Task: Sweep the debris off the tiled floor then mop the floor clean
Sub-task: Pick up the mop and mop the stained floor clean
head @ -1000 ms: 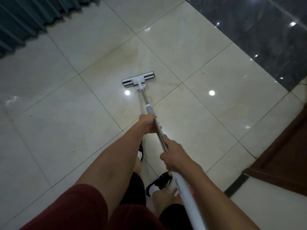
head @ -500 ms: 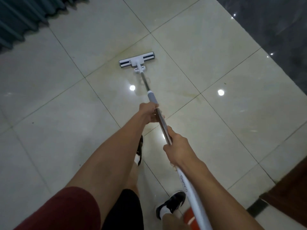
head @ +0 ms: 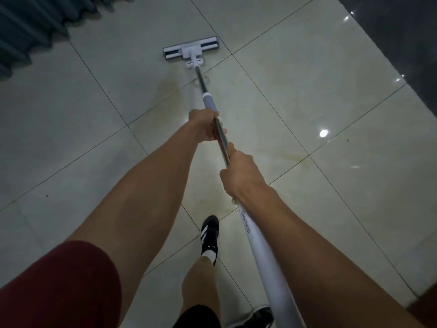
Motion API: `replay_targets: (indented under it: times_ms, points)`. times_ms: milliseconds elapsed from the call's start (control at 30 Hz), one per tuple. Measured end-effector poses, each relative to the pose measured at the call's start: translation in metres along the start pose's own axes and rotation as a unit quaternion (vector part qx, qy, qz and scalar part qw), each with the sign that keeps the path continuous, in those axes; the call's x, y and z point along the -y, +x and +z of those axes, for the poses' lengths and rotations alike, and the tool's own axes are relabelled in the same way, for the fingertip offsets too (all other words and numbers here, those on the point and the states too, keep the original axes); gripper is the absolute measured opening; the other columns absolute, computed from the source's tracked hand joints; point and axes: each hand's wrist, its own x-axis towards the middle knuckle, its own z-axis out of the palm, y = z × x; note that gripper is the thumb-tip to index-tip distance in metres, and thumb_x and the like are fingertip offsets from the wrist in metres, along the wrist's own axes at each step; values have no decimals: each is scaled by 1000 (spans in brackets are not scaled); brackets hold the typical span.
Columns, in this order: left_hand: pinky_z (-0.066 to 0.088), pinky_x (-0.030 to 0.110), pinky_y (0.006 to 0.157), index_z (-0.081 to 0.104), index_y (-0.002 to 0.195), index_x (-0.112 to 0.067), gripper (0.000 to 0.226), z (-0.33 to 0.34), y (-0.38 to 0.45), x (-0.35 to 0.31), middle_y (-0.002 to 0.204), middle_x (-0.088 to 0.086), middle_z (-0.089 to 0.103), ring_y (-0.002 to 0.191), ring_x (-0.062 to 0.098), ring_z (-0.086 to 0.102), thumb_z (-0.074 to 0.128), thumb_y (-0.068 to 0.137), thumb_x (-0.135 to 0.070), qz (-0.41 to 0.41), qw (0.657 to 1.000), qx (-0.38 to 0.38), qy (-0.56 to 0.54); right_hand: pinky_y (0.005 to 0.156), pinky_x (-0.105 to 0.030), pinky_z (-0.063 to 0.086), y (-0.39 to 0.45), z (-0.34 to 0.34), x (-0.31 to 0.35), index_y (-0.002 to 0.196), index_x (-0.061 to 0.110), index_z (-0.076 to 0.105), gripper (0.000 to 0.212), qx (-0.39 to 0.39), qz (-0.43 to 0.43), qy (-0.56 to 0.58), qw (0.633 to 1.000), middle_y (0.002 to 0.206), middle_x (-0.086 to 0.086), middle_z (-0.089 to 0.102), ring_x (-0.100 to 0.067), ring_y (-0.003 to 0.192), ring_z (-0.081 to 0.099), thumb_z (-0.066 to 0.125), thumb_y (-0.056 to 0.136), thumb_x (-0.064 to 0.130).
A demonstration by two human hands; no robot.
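Mop [head: 214,114] runs as one long line up the head view: its white upper shaft enters at the bottom right, passes through both hands, and ends in the flat mop head [head: 191,51] lying on the tiled floor [head: 307,79] well ahead of the person. The head sits crosswise to the handle, its long edge roughly parallel to the curtain [head: 35,27] at the upper left and not far from it.

The left hand [head: 204,125] is the forward one, nearer the mop head, fingers wrapped round the shaft just below the grey sleeve. The right hand [head: 238,176] grips further back, where the metal tube meets the white section. Both arms are stretched nearly straight.

Yellowish streaks mark the tiles just behind the mop head and to the right. With the arms this extended, my guess is the next stroke must pull back along the handle's line, toward the shoe [head: 209,235].
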Motion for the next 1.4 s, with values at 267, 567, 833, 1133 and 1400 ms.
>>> replay_targets:
  times_ms: [267, 567, 833, 1133, 1400]
  points:
    - [56, 33, 45, 63, 112, 3, 24, -20, -43, 59, 90, 16, 75, 61, 26, 75, 63, 96, -15, -9, 999, 3, 34, 85, -37, 55, -69, 36, -13, 157, 14, 21, 71, 17, -9, -8, 1000, 123, -18, 59, -31, 103, 63, 54, 95, 3]
    - [56, 32, 44, 62, 101, 4, 15, -21, -191, 225, 83, 17, 72, 57, 26, 73, 61, 97, -11, -21, 999, -24, -6, 70, -29, 44, -240, 93, -117, 136, 7, 46, 41, 38, -71, -38, 996, 117, -13, 62, -23, 84, 55, 56, 96, 8]
    - [61, 42, 59, 62, 107, 7, 20, -3, -268, 360, 85, 21, 71, 67, 35, 74, 64, 94, -8, -62, 995, -14, -75, 67, -25, 38, -358, 116, -213, 127, 9, 54, 32, 58, -105, -86, 989, 113, -11, 62, -14, 69, 43, 58, 95, 11]
    - [60, 43, 56, 61, 110, 9, 25, -15, -263, 366, 90, 23, 72, 67, 37, 75, 68, 92, -7, -50, 993, -35, -104, 72, -27, 38, -356, 134, -206, 137, 10, 48, 45, 38, -120, -132, 983, 119, -10, 52, -19, 83, 46, 56, 94, 2]
    - [60, 42, 54, 61, 111, 12, 28, -48, -188, 325, 94, 26, 70, 60, 39, 73, 70, 89, -1, -77, 986, -20, -145, 71, -32, 50, -286, 150, -155, 149, 15, 40, 58, 39, -78, -142, 986, 120, -8, 55, -24, 79, 57, 51, 93, 1]
